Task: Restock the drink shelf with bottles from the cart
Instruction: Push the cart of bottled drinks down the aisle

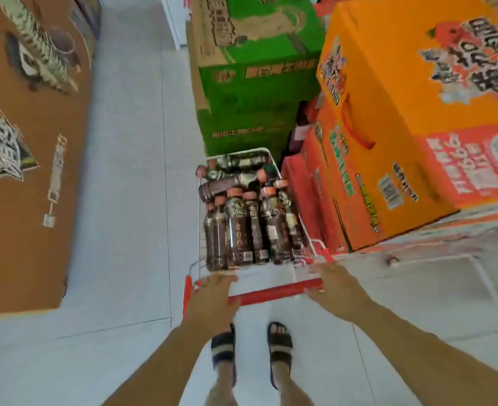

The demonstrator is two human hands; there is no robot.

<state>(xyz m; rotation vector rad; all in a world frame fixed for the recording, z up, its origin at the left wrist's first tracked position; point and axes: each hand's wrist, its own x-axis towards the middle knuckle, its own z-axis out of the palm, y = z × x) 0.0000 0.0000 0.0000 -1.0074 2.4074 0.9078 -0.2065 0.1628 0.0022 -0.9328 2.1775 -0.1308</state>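
Boxes are standing tall on both sides: orange boxes [417, 98] on the right, green boxes [250, 68] farther along that side, and a brown box [31, 142] on the left. Pale floor [130, 171] is running between them. No drink shelf is showing anywhere. A cart [274, 159] is sitting in the aisle just beside the orange boxes, and it is holding a big pile of dark bottles [241, 230] with pink caps, some lying flat and some leaning. So I think the job is only starting: the bottles are waiting in the cart and none is sitting on a shelf. The left hand [212, 294] and the right hand [329, 285] are both gripping the red handle [271, 293], fingers curling over it and pressing close together.
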